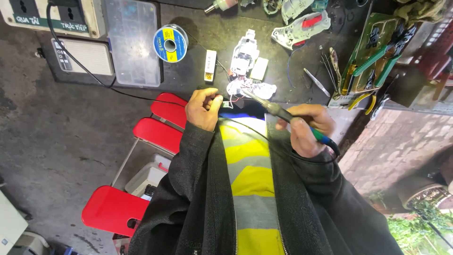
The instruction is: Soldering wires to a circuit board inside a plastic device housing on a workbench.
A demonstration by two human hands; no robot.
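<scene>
My right hand (306, 128) grips a soldering iron (278, 112) by its dark and green handle, the tip slanting up-left to a small part with thin wires (228, 102). My left hand (204, 109) pinches that small part at the bench's front edge, fingers curled. Just beyond the tip lie a crumpled white wad (255, 88) and an opened white device (244, 53) with its insides showing. A spool of solder wire (171, 43) stands further back to the left.
On the dark bench (198, 28): a clear plastic box (133, 42), a small white block (210, 65), tweezers (316, 82), green-handled pliers (373, 66), a white and red plastic shell (302, 26), a power strip (52, 16). Red stools (158, 132) stand below the bench.
</scene>
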